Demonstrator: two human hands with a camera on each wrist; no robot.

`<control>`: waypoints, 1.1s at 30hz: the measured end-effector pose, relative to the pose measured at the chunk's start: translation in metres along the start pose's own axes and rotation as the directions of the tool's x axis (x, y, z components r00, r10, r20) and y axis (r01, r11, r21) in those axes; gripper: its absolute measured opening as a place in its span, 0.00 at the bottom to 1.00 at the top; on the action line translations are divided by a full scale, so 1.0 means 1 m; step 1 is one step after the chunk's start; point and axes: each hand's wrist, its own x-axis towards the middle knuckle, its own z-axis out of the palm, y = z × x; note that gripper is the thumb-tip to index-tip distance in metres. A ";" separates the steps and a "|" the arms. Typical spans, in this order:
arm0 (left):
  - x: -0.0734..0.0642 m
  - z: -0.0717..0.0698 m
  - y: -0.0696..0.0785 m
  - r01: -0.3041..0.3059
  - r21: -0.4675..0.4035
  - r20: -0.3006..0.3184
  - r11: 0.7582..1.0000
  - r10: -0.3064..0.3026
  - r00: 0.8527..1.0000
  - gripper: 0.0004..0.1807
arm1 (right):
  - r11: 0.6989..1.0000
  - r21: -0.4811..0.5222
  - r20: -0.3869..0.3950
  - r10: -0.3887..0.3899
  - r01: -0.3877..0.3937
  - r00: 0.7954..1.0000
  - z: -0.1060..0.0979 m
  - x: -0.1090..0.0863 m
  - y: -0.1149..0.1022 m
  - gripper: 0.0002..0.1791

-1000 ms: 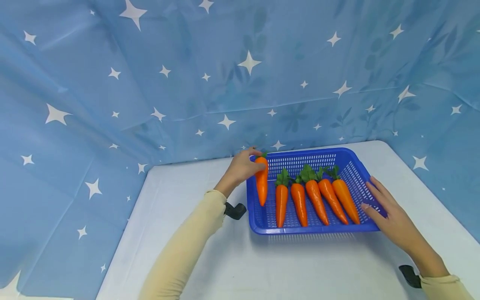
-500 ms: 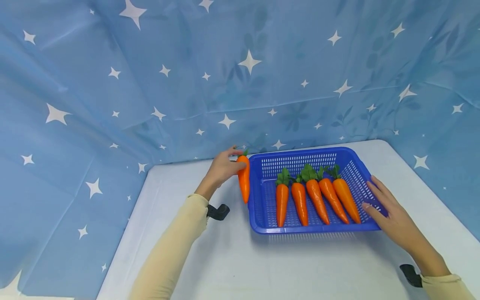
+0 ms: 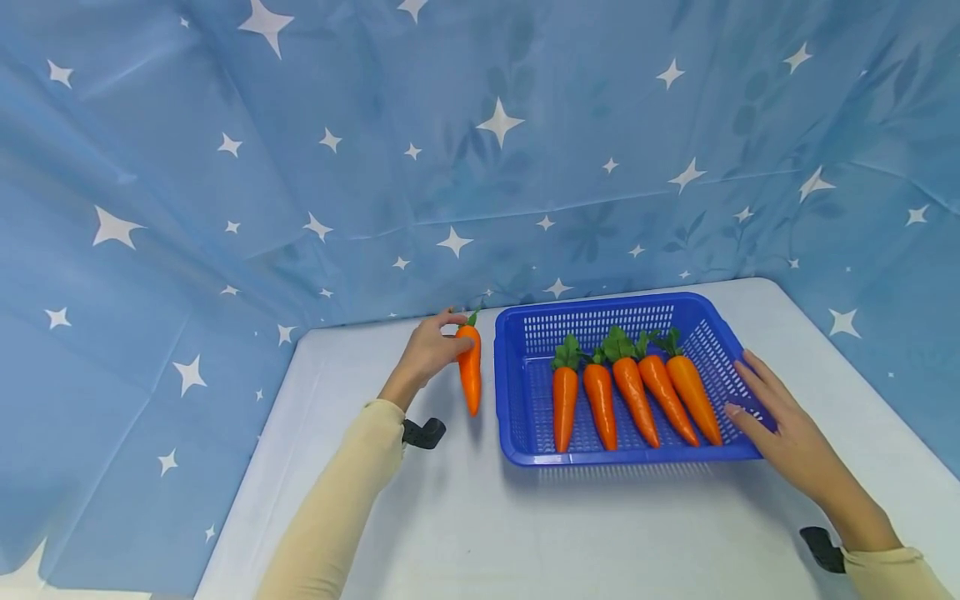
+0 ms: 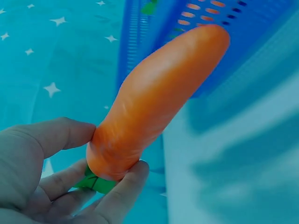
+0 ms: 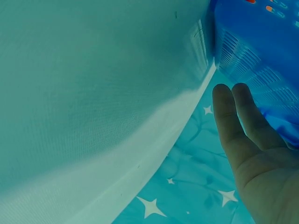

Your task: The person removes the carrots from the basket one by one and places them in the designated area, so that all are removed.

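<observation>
My left hand [image 3: 433, 348] pinches an orange carrot [image 3: 470, 371] near its green leafy top, just left of the blue basket [image 3: 517, 457]. The carrot's tip points down toward the table in the head view. Up close in the left wrist view, thumb and fingers grip the thick end of the carrot [image 4: 149, 93], with green leaves [image 4: 96, 183] below. At the basket's right side, my right hand [image 3: 787, 437] rests with fingers extended along the rim. Several more carrots [image 3: 600, 408] lie side by side inside the basket, leaves toward the back.
A white table [image 3: 465, 517] carries the basket. Behind it and along both sides hangs a blue curtain [image 3: 420, 183] with white stars. Each wrist wears a black camera mount, such as the left mount [image 3: 424, 433].
My left hand has carried the carrot left, out over the basket's left rim, and slightly down beside it. The right hand stays at the basket's right side.
</observation>
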 end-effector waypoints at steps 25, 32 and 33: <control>0.017 0.045 -0.073 -0.016 0.104 -0.075 0.994 0.024 0.997 0.24 | 1.000 0.023 0.014 0.012 -0.012 1.000 0.001 -0.001 0.000 0.38; 0.015 0.052 -0.074 -0.020 0.112 -0.077 0.993 0.029 0.997 0.24 | 0.999 0.031 0.023 0.020 -0.021 1.000 0.000 -0.001 0.002 0.38; 0.014 0.053 -0.074 -0.025 0.111 -0.078 0.993 0.034 0.996 0.24 | 0.999 0.030 0.020 0.017 -0.017 1.000 0.000 -0.001 0.002 0.38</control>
